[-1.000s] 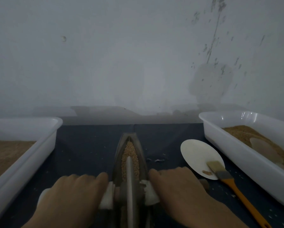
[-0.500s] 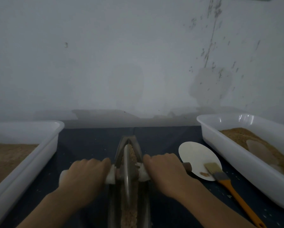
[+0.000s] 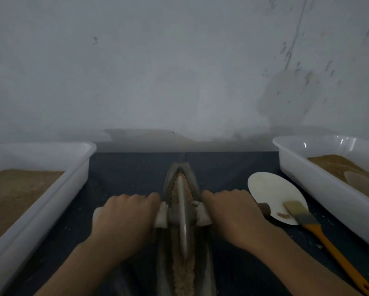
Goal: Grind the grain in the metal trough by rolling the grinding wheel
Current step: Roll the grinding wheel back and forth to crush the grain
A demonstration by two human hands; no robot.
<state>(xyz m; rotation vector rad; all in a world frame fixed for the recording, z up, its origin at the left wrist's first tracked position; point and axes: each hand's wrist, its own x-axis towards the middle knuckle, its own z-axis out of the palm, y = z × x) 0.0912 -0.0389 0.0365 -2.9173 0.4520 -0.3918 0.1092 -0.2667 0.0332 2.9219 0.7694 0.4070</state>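
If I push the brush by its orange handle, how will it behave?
The brush will probably slide or pivot, not roll: its handle and head look flat. It seems light, being slim. Its bristles rest on the white disc, so a push may drag the disc or smear the crumbs there.

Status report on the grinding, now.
Left hand and right hand grip the axle handles. Grinding wheel upright in metal trough, grain ahead. Nothing blocks the track.
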